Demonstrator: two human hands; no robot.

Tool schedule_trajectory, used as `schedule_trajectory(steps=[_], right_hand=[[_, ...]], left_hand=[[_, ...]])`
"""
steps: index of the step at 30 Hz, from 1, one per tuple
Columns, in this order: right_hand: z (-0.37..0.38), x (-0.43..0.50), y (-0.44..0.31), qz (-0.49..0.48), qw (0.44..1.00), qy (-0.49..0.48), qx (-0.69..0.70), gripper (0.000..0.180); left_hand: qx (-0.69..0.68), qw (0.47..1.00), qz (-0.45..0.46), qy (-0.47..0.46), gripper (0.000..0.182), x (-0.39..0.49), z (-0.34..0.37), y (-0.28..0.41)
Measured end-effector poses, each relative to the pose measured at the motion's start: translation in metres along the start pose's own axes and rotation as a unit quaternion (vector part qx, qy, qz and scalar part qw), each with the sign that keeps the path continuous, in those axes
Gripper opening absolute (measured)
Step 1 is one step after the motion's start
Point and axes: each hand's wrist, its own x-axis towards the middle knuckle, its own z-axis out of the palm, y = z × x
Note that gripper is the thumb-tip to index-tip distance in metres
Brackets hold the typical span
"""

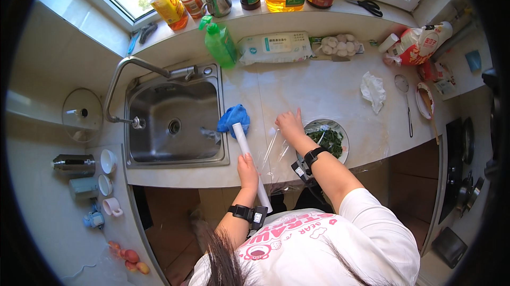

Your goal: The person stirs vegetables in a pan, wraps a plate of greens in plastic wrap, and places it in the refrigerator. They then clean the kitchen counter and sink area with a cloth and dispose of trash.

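My left hand [248,172] is closed around a long white roll of cling film [241,141], tilted across the counter's front edge. A clear sheet of plastic film [368,136] stretches from the roll to the right over the counter. Beneath it sits a plate [345,142] of chopped leafy greens [331,141]. My right hand [291,127] is over the film between roll and plate, its thumb raised and its fingers curled. Whether those fingers grip the film cannot be made out. My right forearm hides part of the plate. A blue cloth [235,118] lies at the roll's far end.
A steel sink [159,126] with a faucet [147,62] is on the left. Behind stand a green pump bottle [221,44], a wipes pack [277,48] and garlic bulbs [339,45]. Crumpled white paper [373,91], a skimmer [407,104] and a bowl [420,106] lie right.
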Motion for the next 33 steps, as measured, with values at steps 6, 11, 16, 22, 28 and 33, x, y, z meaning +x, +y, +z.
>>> schedule_trajectory(steps=[6, 11, 16, 22, 28, 33], right_hand=[[0.006, 0.001, 0.002, 0.023, 1.0, -0.016, -0.013, 0.013], [0.002, 0.003, 0.001, 0.043, 0.998, -0.035, -0.027, 0.016], [-0.016, 0.006, -0.005, 0.076, 0.992, -0.094, -0.017, 0.024], [-0.063, -0.016, -0.022, 0.026, 0.986, 0.167, -0.009, 0.051], [-0.149, -0.097, -0.036, 0.052, 0.685, -0.089, 0.721, 0.054], [-0.192, -0.147, 0.039, 0.182, 0.673, 0.065, 0.714, 0.031]], left_hand=[[-0.026, 0.99, -0.031, 0.137, 0.035, 0.003, -0.026, -0.011], [-0.021, 0.96, -0.062, 0.272, 0.035, 0.007, -0.104, -0.026], [0.005, 0.864, -0.008, 0.504, 0.03, 0.008, -0.23, -0.005], [-0.507, 0.845, 0.092, 0.141, 0.026, 0.011, -0.207, 0.068], [-0.608, 0.783, -0.019, -0.132, 0.011, -0.002, -0.056, 0.117], [-0.544, 0.806, -0.102, -0.21, 0.021, -0.03, 0.027, 0.163]])
